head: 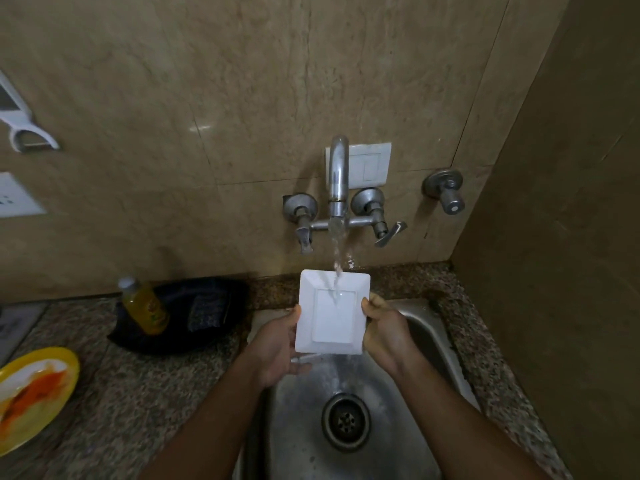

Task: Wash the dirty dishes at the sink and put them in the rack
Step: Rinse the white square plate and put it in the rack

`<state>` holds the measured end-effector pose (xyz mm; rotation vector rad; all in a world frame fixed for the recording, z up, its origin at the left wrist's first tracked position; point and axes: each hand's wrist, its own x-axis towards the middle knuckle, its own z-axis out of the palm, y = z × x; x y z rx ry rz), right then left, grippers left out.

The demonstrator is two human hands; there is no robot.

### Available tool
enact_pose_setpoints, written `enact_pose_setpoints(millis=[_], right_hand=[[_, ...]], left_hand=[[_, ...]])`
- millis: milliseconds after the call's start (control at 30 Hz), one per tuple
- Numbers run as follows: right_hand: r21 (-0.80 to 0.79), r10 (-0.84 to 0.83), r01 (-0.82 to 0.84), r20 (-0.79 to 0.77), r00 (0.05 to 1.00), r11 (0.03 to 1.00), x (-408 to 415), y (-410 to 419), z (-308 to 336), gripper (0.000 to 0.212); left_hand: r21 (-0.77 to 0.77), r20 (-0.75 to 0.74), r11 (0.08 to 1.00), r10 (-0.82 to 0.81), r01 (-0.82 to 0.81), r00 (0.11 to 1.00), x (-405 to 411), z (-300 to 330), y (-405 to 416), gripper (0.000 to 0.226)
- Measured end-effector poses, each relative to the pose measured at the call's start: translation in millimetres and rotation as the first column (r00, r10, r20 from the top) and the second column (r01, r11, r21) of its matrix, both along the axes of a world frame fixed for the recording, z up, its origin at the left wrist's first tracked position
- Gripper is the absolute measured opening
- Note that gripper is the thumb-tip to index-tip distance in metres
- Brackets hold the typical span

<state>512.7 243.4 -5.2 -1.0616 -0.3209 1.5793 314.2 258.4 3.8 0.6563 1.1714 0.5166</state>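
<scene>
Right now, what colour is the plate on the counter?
Yellow plate, smeared with orange-red residue; head view.

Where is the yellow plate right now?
In the head view the yellow plate lies at the far left on the counter, left of the sink and nearer than the soap bottle, smeared with orange residue.

Sink basin open at 6 o'clock; tap and plate block 12; bottle, black pan crowd counter at 9
</scene>
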Motion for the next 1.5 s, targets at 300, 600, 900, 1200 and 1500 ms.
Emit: enact_pose_setpoints(millis=[300,600,900,1200,1500], right_hand=[[0.092,-0.008,-0.002,0.111,0.994,0.996,-2.4,-10.4,6.2,0.019],[0.093,0.003,-0.027,0.248,0.969,0.995,-6.0,-13.5,-13.5,0.034],[0.176,0.052,-0.168,0.525,0.850,0.970,17.3,-10.0,-6.3,0.039],[0.256,-0.227,0.006,0.845,0.485,0.967,33.9,48.3,77.3,0.023],[0.302,-0.306,-0.073,0.950,-0.055,0.951,32.0,60.0,72.2,0.009]], left_hand=[[-0.216,0.240,0.972,0.144,-0.092,0.960,6.6,5.1,6.7,0.039],[-0.097,0.151,0.929,0.369,-0.358,0.917,27.0,-7.0,11.7,0.041],[0.058,0.127,0.964,0.252,-0.261,0.959,25.1,-3.6,9.8,0.032],[0.243,0.085,0.926,0.277,-0.289,0.957,39.1,6.4,15.3,0.036],[0.301,0.010,0.927,0.232,-0.224,0.973,35.7,9.7,10.4,0.030]])
